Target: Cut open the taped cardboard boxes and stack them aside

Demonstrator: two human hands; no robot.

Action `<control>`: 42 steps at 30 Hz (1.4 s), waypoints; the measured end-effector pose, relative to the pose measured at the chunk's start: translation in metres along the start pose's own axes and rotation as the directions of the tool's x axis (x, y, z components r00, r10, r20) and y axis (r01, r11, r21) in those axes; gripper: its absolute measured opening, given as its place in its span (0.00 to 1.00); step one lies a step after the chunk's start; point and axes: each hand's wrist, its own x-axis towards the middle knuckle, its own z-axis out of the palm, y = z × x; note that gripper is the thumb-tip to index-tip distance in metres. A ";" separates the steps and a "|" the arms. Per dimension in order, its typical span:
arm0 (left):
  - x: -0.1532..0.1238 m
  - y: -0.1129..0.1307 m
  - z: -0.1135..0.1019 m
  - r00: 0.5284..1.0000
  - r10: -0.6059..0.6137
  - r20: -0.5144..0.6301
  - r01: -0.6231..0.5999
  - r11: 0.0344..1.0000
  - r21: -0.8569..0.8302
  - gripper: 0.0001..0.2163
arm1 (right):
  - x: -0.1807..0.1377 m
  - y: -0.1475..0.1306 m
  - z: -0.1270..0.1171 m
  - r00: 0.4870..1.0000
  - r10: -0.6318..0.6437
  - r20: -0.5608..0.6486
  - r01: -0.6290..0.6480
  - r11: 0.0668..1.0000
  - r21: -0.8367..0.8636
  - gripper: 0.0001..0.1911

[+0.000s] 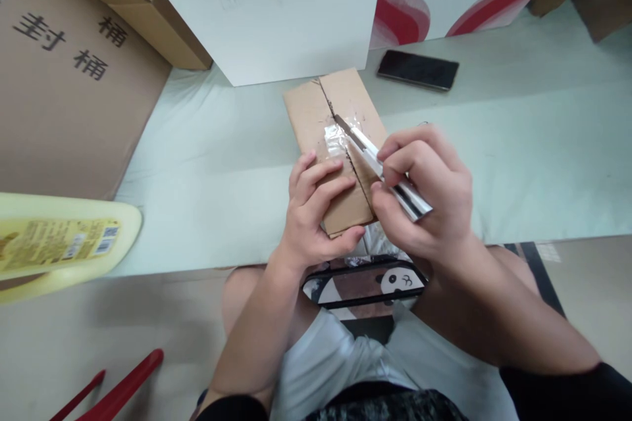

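A small brown cardboard box [345, 89] lies on the pale green table cover, its flap seam running lengthwise along the top. Clear tape [336, 138] crosses the middle of that seam. My left hand [313, 210] rests on the near left part of the box, fingers over the top and thumb along the near edge. In my right hand [429, 184] is a silver utility knife [412, 200], gripped by its handle. The blade tip touches or hovers just over the seam beside the tape; I cannot tell which.
A black phone [418, 70] lies behind the box to the right. White cartons [286, 6] and a large brown carton [74, 99] stand around the back and left. A yellow bottle [123, 223] is at the left edge. Below the table edge, a panda-print item [395, 281] shows between my legs.
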 end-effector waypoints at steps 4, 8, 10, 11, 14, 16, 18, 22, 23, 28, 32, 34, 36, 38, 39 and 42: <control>0.000 0.000 0.000 1.000 -0.004 0.004 0.004 1.000 -0.005 0.24 | 0.000 -0.002 0.004 0.999 0.025 0.025 -0.024 1.000 -0.005 0.12; 0.001 0.000 0.002 1.000 0.002 -0.017 -0.003 1.000 -0.023 0.23 | 0.000 -0.001 0.004 0.999 0.026 -0.028 -0.026 1.000 -0.018 0.14; 0.002 0.000 0.002 0.999 0.011 -0.035 -0.012 0.999 -0.029 0.23 | 0.000 0.000 0.004 0.999 0.025 -0.044 -0.026 1.000 -0.014 0.13; 0.002 0.000 0.003 0.999 0.016 -0.041 -0.017 0.999 -0.030 0.22 | 0.000 0.000 0.003 0.999 0.021 -0.048 -0.021 1.000 -0.008 0.13; 0.003 0.000 0.003 0.999 0.021 -0.042 -0.022 0.999 -0.028 0.22 | -0.001 0.000 0.002 0.997 0.017 -0.075 -0.015 1.000 0.020 0.11; 0.003 0.000 0.002 0.999 0.015 -0.034 -0.016 1.000 -0.021 0.22 | -0.002 0.000 0.002 0.996 0.025 -0.091 -0.022 0.999 0.034 0.10; 0.003 0.000 0.002 1.000 0.010 -0.026 -0.010 1.000 -0.011 0.23 | -0.002 -0.001 0.002 0.996 0.028 -0.087 -0.025 0.999 0.032 0.09; 0.002 0.000 0.001 1.000 0.007 -0.018 -0.007 1.000 0.002 0.23 | -0.002 -0.002 0.004 0.997 0.063 -0.052 -0.062 0.998 0.011 0.10; 0.002 0.000 0.001 1.000 0.008 -0.020 -0.008 1.000 0.003 0.23 | -0.001 -0.002 0.004 0.996 0.080 -0.044 -0.080 0.997 0.003 0.09; 0.002 -0.001 0.002 1.000 0.009 -0.022 -0.009 1.000 0.011 0.23 | 0.001 -0.001 0.004 0.994 0.100 -0.034 -0.100 0.995 0.005 0.10; 0.001 -0.001 0.001 1.000 0.004 -0.016 -0.004 1.000 0.004 0.23 | -0.002 0.003 0.000 0.994 0.036 -0.101 -0.032 0.999 0.036 0.11; 0.000 -0.001 0.001 1.000 -0.002 -0.009 0.002 1.000 0.003 0.23 | -0.004 0.004 0.000 0.990 0.018 -0.139 -0.014 0.999 0.031 0.11; 0.000 -0.001 0.001 1.000 -0.007 -0.007 0.007 1.000 0.001 0.23 | -0.005 0.005 0.000 0.986 0.011 -0.167 -0.007 1.000 0.026 0.11; 0.000 -0.001 0.002 1.000 -0.012 -0.011 0.012 1.000 -0.006 0.23 | -0.005 0.004 0.001 0.986 0.013 -0.169 -0.007 0.999 0.034 0.11; 0.000 -0.001 0.002 1.000 -0.014 -0.015 0.014 1.000 -0.009 0.23 | -0.005 0.003 0.001 0.988 0.019 -0.156 -0.013 0.999 0.042 0.11; 0.001 0.000 0.003 1.000 -0.013 -0.028 0.012 1.000 -0.015 0.23 | -0.001 0.000 0.002 0.995 0.052 -0.089 -0.045 0.996 0.073 0.11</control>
